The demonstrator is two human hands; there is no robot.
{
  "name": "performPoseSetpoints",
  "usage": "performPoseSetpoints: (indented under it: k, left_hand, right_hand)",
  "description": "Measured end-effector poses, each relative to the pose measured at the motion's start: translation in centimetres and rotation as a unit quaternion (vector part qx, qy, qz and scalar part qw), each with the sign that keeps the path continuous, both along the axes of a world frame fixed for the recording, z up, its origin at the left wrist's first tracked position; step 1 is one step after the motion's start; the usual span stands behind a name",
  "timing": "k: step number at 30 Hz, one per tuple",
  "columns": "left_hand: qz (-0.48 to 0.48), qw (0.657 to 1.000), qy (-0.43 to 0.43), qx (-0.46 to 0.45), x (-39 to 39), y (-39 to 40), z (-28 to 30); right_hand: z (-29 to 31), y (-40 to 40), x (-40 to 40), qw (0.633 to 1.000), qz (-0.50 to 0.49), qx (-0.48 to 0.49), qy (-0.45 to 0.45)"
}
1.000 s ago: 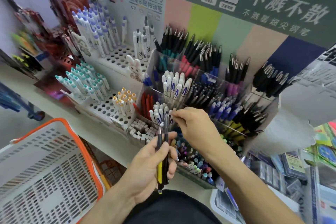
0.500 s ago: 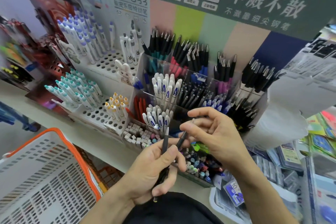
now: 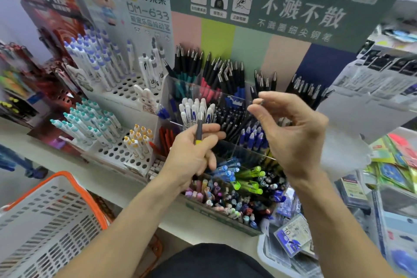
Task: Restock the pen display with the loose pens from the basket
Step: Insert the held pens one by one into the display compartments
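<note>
- Here, your left hand (image 3: 194,153) grips one dark pen with a yellow band (image 3: 199,133), held upright in front of the pen display (image 3: 225,101) on the shelf.
- Your right hand (image 3: 291,133) is raised beside the display's middle tier; thumb and forefinger pinch something thin and dark (image 3: 259,102), probably a second pen, though it is blurred and mostly hidden.
- The basket (image 3: 45,221), white with an orange rim, sits at lower left, well apart from both hands; no loose pens show in the part you can see.
- Risk: the clear compartments are tightly packed, so in my judgement pushing a pen in at an angle could tip neighbouring pens or leave yours sticking out.
- Risk: many pens here are black and look alike, so the pen could land in the wrong colour section if you do not match its band to the compartment.
- Risk: the right hand's pinch looks light; a knock against the clear divider might drop the pen into the mixed tray (image 3: 225,205) below.
- Readable writing: the green header (image 3: 282,2) shows "DS" and large Chinese characters; the white card to the left (image 3: 144,7) reads "DOMI" and "DM-633".
</note>
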State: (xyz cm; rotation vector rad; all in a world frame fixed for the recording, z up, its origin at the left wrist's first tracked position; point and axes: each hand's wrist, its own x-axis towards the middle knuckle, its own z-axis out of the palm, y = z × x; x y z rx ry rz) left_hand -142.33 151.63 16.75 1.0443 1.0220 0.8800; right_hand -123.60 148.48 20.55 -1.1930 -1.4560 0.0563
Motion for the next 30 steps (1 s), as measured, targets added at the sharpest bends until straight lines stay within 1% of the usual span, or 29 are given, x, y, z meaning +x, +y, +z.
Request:
performPoseSetpoints:
  k: [2, 6, 12, 15, 19, 22, 24, 26, 28, 30]
  left_hand:
    - [0.000, 1.000, 0.013, 0.005, 0.7, 0.6, 0.1]
    - [0.014, 0.999, 0.040, 0.031, 1.0, 0.9, 0.0]
    - [0.047, 0.996, 0.049, 0.059, 0.3, 1.0, -0.3]
    - [0.073, 0.994, 0.061, 0.062, 0.0, 1.0, -0.5]
    - [0.084, 0.991, 0.083, 0.059, -0.2, 1.0, -0.7]
    - [0.077, 0.993, 0.075, 0.041, -0.2, 0.8, -0.9]
    - [0.069, 0.997, 0.035, 0.011, -0.4, 0.6, -0.8]
    - [0.050, 0.996, -0.066, -0.039, -0.8, 0.3, -0.6]
    - [0.009, 0.982, -0.166, -0.088, -1.3, -0.1, -0.4]
    - [-0.020, 0.974, -0.201, -0.104, -1.9, -0.4, -0.4]
  right_hand:
    - [-0.2, 0.6, -0.4, 1.000, -0.001, 0.001, -0.022]
    - [0.0, 1.4, -0.7, 0.998, -0.022, 0.031, -0.054]
    - [-0.8, 1.5, -0.7, 0.992, -0.020, 0.062, -0.111]
    - [-1.2, 1.7, -0.8, 0.990, -0.012, 0.053, -0.127]
    - [-1.9, 2.5, -0.8, 0.979, -0.006, 0.007, -0.202]
    - [-2.7, 2.9, -0.6, 0.967, -0.012, -0.028, -0.252]
    - [-3.0, 2.9, -0.8, 0.959, -0.018, -0.047, -0.278]
    - [-3.1, 2.8, -1.1, 0.952, -0.011, -0.061, -0.300]
    - [-3.2, 2.6, -1.1, 0.941, -0.001, -0.076, -0.329]
    - [-3.2, 2.2, -0.9, 0.929, -0.005, -0.088, -0.358]
